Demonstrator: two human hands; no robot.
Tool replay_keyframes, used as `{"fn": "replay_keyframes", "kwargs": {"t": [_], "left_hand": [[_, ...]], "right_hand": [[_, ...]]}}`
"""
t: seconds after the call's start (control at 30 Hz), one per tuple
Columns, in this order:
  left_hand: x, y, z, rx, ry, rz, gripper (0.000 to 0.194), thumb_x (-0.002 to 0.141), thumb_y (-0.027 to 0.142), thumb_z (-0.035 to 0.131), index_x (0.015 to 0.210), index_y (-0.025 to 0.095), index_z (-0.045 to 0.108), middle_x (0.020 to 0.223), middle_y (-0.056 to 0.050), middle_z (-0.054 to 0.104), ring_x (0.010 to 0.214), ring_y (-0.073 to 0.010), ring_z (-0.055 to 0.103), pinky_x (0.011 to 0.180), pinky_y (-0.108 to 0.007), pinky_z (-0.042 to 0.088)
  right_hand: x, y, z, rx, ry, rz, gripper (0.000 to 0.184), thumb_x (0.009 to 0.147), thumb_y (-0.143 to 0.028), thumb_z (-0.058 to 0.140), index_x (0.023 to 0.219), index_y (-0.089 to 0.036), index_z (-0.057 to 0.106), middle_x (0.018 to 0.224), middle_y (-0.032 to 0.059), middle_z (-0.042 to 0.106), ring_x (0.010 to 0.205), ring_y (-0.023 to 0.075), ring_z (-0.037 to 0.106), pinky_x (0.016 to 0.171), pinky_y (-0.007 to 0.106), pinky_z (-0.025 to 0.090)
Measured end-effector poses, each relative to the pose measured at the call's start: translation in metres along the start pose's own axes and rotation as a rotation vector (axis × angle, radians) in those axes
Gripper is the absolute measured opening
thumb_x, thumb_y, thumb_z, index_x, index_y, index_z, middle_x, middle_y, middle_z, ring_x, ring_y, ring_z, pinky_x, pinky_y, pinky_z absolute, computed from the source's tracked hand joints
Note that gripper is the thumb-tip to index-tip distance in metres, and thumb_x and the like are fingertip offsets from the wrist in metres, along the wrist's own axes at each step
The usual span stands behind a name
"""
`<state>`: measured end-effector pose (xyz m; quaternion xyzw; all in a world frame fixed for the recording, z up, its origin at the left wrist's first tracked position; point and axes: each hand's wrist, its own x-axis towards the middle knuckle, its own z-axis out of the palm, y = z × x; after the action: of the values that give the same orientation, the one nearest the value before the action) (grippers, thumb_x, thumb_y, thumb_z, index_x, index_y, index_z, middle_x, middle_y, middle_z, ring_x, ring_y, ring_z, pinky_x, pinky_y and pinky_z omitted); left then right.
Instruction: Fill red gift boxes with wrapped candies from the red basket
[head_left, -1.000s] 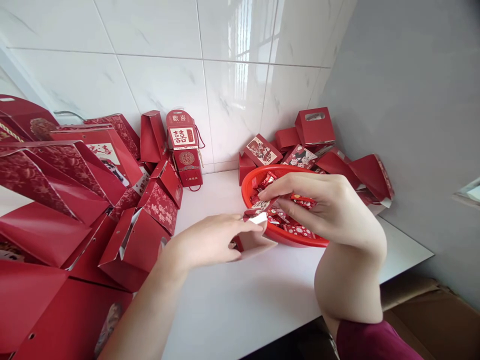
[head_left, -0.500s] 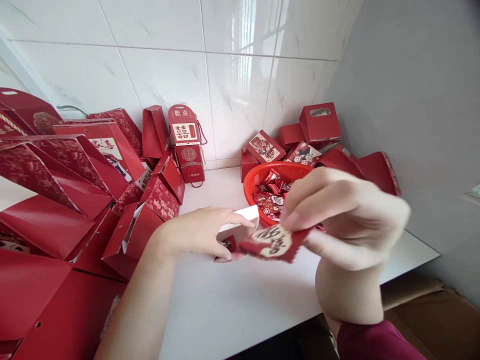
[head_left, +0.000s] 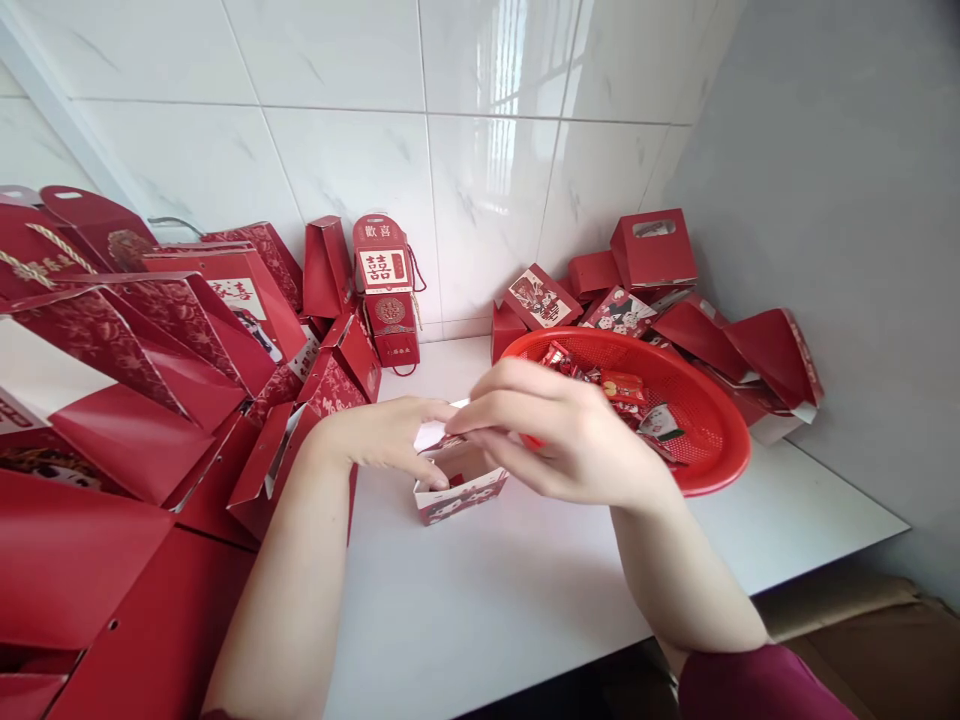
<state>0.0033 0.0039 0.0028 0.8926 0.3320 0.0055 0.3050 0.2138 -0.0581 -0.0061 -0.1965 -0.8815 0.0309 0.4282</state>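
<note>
One rectangular card box (head_left: pixel 459 503); hold of right grip (head_left: pixel 559 432) unclear.

Open box (head_left: pixel 465 500): thin paperboard, 2 finishes; printed exterior smooth with low sheen, interior pale and matt. Basket (head_left: pixel 724 450): moulded plastic, perforated wall, smooth semi-gloss rim. Wrapped sweets (head_left: pixel 622 388): film wrappers, crinkled, shiny. Piled boxes (head_left: pixel 150 600): coated card, smooth, satin. Gold cord (head_left: pixel 61 248): twisted, rope-like. Tabletop (head_left: pixel 480 620): smooth, soft sheen, material unconfirmed. Wall tiles (head_left: pixel 337 60): glazed look, high gloss, light streaks mirrored. Side wall (head_left: pixel 832 200): flat, matt. Sleeve (head_left: pixel 757 685): cloth, dull. Brown carton (head_left: pixel 885 650): cardboard, matt.
</note>
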Motion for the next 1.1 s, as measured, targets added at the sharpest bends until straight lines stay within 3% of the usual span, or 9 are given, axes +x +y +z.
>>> {"fn": "replay_keyframes", "kwargs": {"t": [0.1, 0.17, 0.33, 0.47, 0.57, 0.7, 0.87, 0.97, 1.1], "left_hand": [[0.001, -0.012, 0.0, -0.063, -0.042, -0.03, 0.043, 0.07, 0.029, 0.071, 0.111, 0.02, 0.063, 0.109, -0.002, 0.068, 0.097, -0.0221, 0.064, 0.079, -0.027, 0.048], [-0.001, -0.015, 0.0, -0.032, 0.014, -0.092, 0.044, 0.073, 0.028, 0.067, 0.116, 0.021, 0.062, 0.109, -0.003, 0.069, 0.094, -0.0221, 0.065, 0.077, -0.028, 0.049], [-0.013, -0.005, -0.002, -0.049, 0.327, -0.057, 0.071, 0.082, 0.044, 0.063, 0.146, 0.033, 0.034, 0.136, -0.004, 0.056, 0.12, -0.0228, 0.055, 0.094, -0.032, 0.046], [-0.022, 0.001, 0.001, 0.018, 0.292, -0.151, 0.096, 0.069, 0.049, 0.076, 0.15, 0.035, 0.026, 0.134, -0.004, 0.058, 0.122, -0.0263, 0.054, 0.096, -0.035, 0.044], [-0.022, -0.005, 0.005, 0.035, 0.262, -0.227, 0.101, 0.071, 0.039, 0.075, 0.152, 0.038, 0.015, 0.132, -0.003, 0.06, 0.121, -0.0253, 0.055, 0.091, -0.032, 0.045], [-0.016, -0.019, 0.007, 0.163, 0.365, -0.373, 0.097, 0.069, 0.035, 0.073, 0.152, 0.035, 0.021, 0.129, -0.008, 0.06, 0.111, -0.0286, 0.058, 0.075, -0.03, 0.044], [-0.013, -0.025, 0.003, 0.234, 0.312, -0.319, 0.016, 0.074, 0.03, 0.063, 0.084, 0.021, 0.071, 0.069, -0.002, 0.06, 0.069, -0.0184, 0.055, 0.055, -0.026, 0.032], [-0.013, -0.024, 0.003, 0.224, 0.262, -0.286, 0.023, 0.076, 0.03, 0.058, 0.056, 0.019, 0.06, 0.052, 0.002, 0.04, 0.051, -0.0122, 0.036, 0.049, -0.027, 0.021], [-0.012, -0.018, 0.004, 0.165, 0.245, -0.278, 0.021, 0.078, 0.029, 0.054, 0.065, 0.019, 0.066, 0.056, 0.002, 0.048, 0.051, -0.0119, 0.039, 0.05, -0.027, 0.023]], "right_hand": [[0.005, 0.016, 0.021, -0.044, -0.446, 0.274, 0.024, 0.089, -0.004, 0.048, 0.098, -0.016, 0.067, 0.094, 0.0065, 0.066, 0.077, 0.0153, 0.062, 0.067, 0.027, 0.046], [0.008, 0.022, 0.028, -0.063, -0.534, 0.35, 0.026, 0.089, -0.003, 0.045, 0.095, -0.016, 0.067, 0.094, 0.007, 0.067, 0.079, 0.0165, 0.063, 0.069, 0.027, 0.045], [0.005, 0.024, 0.017, -0.007, -0.405, 0.375, 0.02, 0.093, -0.02, 0.053, 0.111, -0.018, 0.061, 0.111, 0.0082, 0.064, 0.095, 0.0195, 0.062, 0.078, 0.031, 0.048], [-0.002, 0.032, 0.014, -0.172, -0.31, 0.382, 0.063, 0.081, -0.024, 0.069, 0.138, -0.022, 0.042, 0.141, 0.0114, 0.045, 0.125, 0.0273, 0.047, 0.099, 0.04, 0.043], [-0.003, 0.04, 0.023, -0.184, -0.424, 0.525, 0.068, 0.083, -0.02, 0.064, 0.144, -0.018, 0.033, 0.124, 0.0128, 0.058, 0.106, 0.026, 0.059, 0.086, 0.038, 0.048], [-0.001, 0.045, 0.033, -0.237, -0.444, 0.561, 0.038, 0.087, -0.018, 0.057, 0.124, -0.015, 0.05, 0.098, 0.0076, 0.064, 0.082, 0.021, 0.062, 0.071, 0.031, 0.045], [0.002, 0.04, 0.03, -0.326, -0.346, 0.535, 0.017, 0.088, -0.02, 0.06, 0.105, -0.018, 0.058, 0.104, 0.0065, 0.056, 0.08, 0.0154, 0.057, 0.069, 0.026, 0.041], [0.006, 0.038, 0.028, -0.355, -0.321, 0.539, 0.004, 0.086, -0.013, 0.058, 0.087, -0.017, 0.057, 0.1, 0.0051, 0.053, 0.077, 0.0127, 0.053, 0.065, 0.023, 0.038], [0.004, 0.038, 0.029, -0.315, -0.386, 0.517, 0.012, 0.082, -0.007, 0.052, 0.079, -0.018, 0.051, 0.083, 0.0006, 0.053, 0.062, 0.01, 0.044, 0.056, 0.023, 0.03]]}}
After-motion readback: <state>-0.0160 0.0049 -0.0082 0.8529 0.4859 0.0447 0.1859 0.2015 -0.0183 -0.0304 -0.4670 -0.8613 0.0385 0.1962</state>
